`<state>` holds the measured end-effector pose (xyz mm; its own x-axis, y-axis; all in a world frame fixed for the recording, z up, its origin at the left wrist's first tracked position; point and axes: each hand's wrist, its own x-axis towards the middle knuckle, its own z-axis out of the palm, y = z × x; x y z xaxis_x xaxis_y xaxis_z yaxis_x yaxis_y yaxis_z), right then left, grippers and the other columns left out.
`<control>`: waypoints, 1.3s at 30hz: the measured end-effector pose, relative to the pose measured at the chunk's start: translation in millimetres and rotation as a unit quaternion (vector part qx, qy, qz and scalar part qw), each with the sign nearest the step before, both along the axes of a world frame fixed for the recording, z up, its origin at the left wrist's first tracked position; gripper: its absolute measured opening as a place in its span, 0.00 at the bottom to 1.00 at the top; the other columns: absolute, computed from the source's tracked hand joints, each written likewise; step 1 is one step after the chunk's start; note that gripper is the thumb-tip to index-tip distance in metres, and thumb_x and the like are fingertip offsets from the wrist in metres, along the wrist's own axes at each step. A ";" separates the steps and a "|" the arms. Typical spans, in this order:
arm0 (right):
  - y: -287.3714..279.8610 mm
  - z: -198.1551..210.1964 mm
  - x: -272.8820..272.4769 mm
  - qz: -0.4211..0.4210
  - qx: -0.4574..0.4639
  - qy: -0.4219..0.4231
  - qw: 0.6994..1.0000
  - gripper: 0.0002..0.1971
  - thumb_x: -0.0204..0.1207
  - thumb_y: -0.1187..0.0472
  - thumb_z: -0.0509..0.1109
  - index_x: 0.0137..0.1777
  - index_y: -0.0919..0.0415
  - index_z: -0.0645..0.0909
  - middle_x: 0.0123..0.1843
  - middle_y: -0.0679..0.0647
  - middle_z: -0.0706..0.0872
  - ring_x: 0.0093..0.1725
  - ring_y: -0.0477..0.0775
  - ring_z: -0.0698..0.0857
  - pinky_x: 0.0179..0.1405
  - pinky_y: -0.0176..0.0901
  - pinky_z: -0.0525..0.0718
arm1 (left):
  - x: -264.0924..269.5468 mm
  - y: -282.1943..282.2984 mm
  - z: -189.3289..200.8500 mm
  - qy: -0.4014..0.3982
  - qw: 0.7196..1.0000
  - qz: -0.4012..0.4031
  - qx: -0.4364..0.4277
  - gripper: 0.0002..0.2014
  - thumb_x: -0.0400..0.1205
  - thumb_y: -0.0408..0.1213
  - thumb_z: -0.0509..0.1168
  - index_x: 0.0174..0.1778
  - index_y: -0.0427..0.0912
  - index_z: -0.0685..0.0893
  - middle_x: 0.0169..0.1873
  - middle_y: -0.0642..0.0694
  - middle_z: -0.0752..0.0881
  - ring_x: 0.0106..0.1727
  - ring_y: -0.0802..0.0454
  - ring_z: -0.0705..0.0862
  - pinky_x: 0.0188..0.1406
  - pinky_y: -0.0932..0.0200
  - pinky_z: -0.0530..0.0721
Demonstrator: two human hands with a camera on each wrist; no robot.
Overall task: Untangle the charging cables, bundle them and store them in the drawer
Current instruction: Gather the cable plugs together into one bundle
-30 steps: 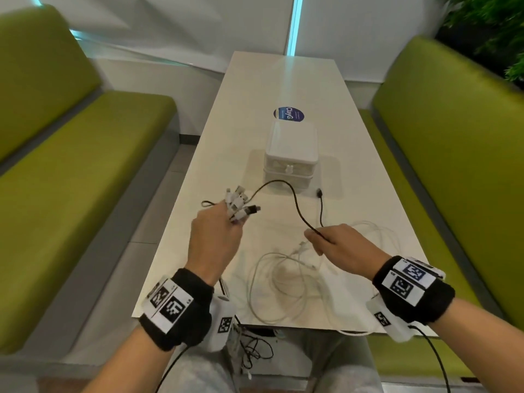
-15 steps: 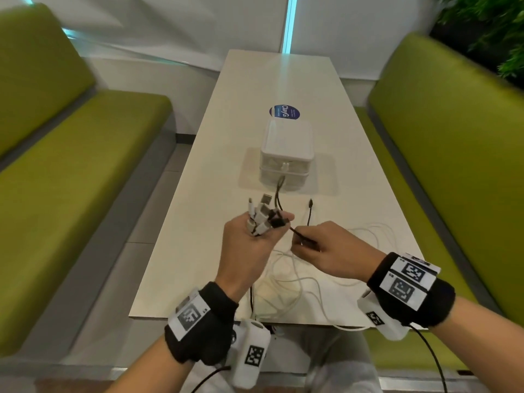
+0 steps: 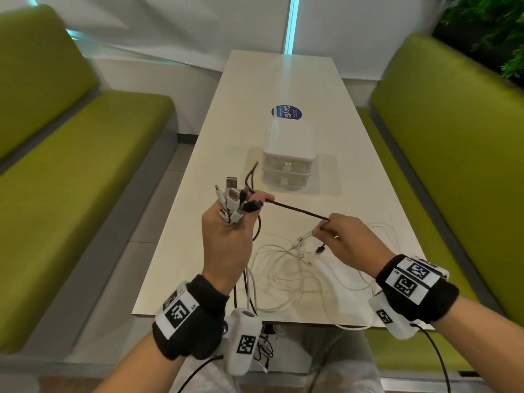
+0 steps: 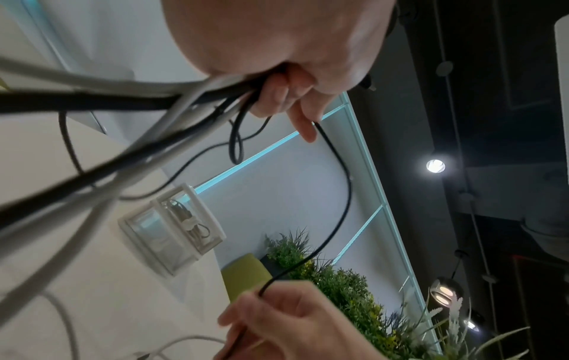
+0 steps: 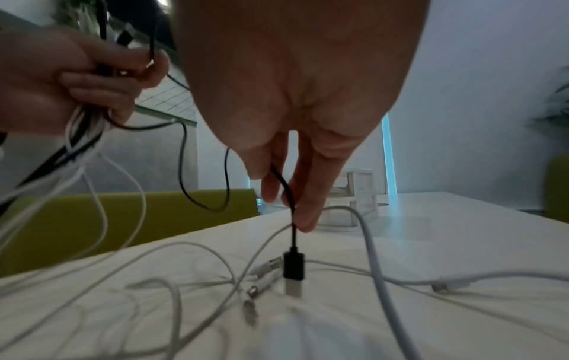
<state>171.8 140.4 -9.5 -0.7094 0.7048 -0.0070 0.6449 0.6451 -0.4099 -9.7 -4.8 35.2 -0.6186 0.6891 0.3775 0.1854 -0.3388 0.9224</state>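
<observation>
My left hand (image 3: 243, 207) is raised over the table and grips a bunch of white and black plug ends (image 3: 231, 199), with their cables hanging down below the palm. A black cable (image 3: 295, 210) stretches straight from the left thumb to my right hand (image 3: 326, 226), which pinches it. Its black plug (image 5: 294, 268) dangles under the right fingers (image 5: 303, 194), just above the table. Loose white cables (image 3: 283, 265) lie tangled on the table below both hands. The white two-drawer box (image 3: 287, 154) stands further back, both drawers closed, with cables visible inside the box (image 4: 172, 229).
The white table (image 3: 354, 171) is long and narrow, with green benches (image 3: 85, 171) on either side. A blue round sticker (image 3: 286, 112) lies behind the drawer box. Some cables hang over the near table edge (image 3: 255, 319). Plants (image 3: 487, 21) stand at the far right.
The black cable has been lifted off the table and now runs taut between the hands. Its far plug left the spot by the box and hangs under the right hand.
</observation>
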 end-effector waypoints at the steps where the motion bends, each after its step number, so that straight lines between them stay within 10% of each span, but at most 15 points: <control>1: -1.9 5.1 -1.5 -0.013 -0.019 0.018 1.000 0.16 0.82 0.51 0.65 0.42 0.61 0.87 0.39 0.49 0.83 0.36 0.50 0.84 0.43 0.48 0.82 | 1.1 -0.1 -2.1 -0.005 1.000 -0.003 -0.006 0.06 0.81 0.30 0.68 0.43 0.42 0.90 0.41 0.51 0.91 0.48 0.54 0.88 0.54 0.65 0.81; 7: -25.4 41.7 -3.7 0.007 -0.298 0.104 0.949 0.09 0.79 0.61 0.72 0.43 0.66 0.89 0.37 0.55 0.92 0.36 0.54 0.92 0.43 0.46 0.91 | 5.6 0.1 -2.9 -0.032 0.999 -0.020 -0.020 0.08 0.80 0.32 0.69 0.36 0.44 0.87 0.35 0.46 0.91 0.40 0.56 0.88 0.47 0.70 0.80; 12: -41.3 29.1 -2.5 0.112 -0.405 -0.070 0.905 0.09 0.76 0.61 0.74 0.54 0.63 0.90 0.44 0.53 0.93 0.41 0.45 0.90 0.47 0.40 0.88 | 5.1 -2.5 -0.7 -0.044 0.997 -0.058 -0.036 0.08 0.80 0.26 0.69 0.34 0.34 0.86 0.28 0.51 0.87 0.21 0.68 0.76 0.27 0.76 0.71; 17: -47.4 9.2 -2.9 0.185 -0.197 -0.205 0.941 0.17 0.76 0.67 0.71 0.63 0.53 0.87 0.55 0.40 0.90 0.45 0.38 0.83 0.46 0.24 0.78 | 4.8 -8.7 -2.2 0.004 0.989 -0.111 -0.094 0.15 0.79 0.30 0.71 0.25 0.44 0.86 0.23 0.51 0.84 0.22 0.57 0.71 0.32 0.44 0.77; 24: -30.4 20.8 -4.1 0.120 -0.076 -0.170 0.975 0.14 0.80 0.63 0.63 0.57 0.49 0.87 0.48 0.43 0.90 0.41 0.38 0.79 0.45 0.33 0.72 | 9.1 -14.0 -3.5 -0.032 0.979 -0.185 -0.077 0.26 0.80 0.24 0.67 0.21 0.57 0.81 0.19 0.59 0.75 0.18 0.64 0.70 0.24 0.76 0.68; 27: -24.5 18.8 -4.0 0.056 -0.017 -0.171 0.983 0.13 0.81 0.60 0.61 0.57 0.49 0.85 0.50 0.48 0.87 0.48 0.49 0.83 0.46 0.39 0.76 | 4.8 -13.1 -1.6 -0.068 0.978 -0.186 -0.058 0.12 0.74 0.34 0.70 0.27 0.34 0.79 0.24 0.45 0.69 0.19 0.63 0.63 0.21 0.73 0.64; 29: -20.9 13.1 -6.3 0.009 0.012 -0.180 0.984 0.13 0.81 0.60 0.59 0.58 0.51 0.84 0.54 0.54 0.87 0.51 0.57 0.85 0.47 0.44 0.81 | 3.6 -13.5 -0.7 -0.082 0.979 -0.178 -0.056 0.23 0.70 0.42 0.69 0.31 0.21 0.73 0.24 0.44 0.65 0.19 0.60 0.59 0.20 0.69 0.61; 34: -17.2 -3.8 -17.9 -0.020 -0.057 -0.177 0.982 0.11 0.78 0.47 0.68 0.52 0.53 0.84 0.47 0.49 0.86 0.47 0.52 0.84 0.47 0.43 0.80 | 3.6 -13.2 5.5 -0.088 0.980 -0.171 -0.058 0.26 0.77 0.41 0.67 0.27 0.20 0.69 0.20 0.37 0.56 0.20 0.53 0.57 0.20 0.68 0.59; 39: -17.9 -27.7 -26.8 0.029 -0.031 -0.208 0.977 0.05 0.78 0.57 0.66 0.42 0.55 0.76 0.44 0.51 0.82 0.44 0.53 0.79 0.45 0.43 0.75 | 1.4 -11.0 4.4 -0.086 0.980 -0.166 -0.063 0.22 0.79 0.37 0.63 0.26 0.22 0.68 0.21 0.32 0.55 0.21 0.52 0.57 0.19 0.68 0.61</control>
<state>145.0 122.5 -37.2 -0.6756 0.6520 -0.3440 0.7264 0.6684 -0.1598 -8.3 -15.8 39.5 -0.4003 0.8973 0.1860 -0.0784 -0.2357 0.9686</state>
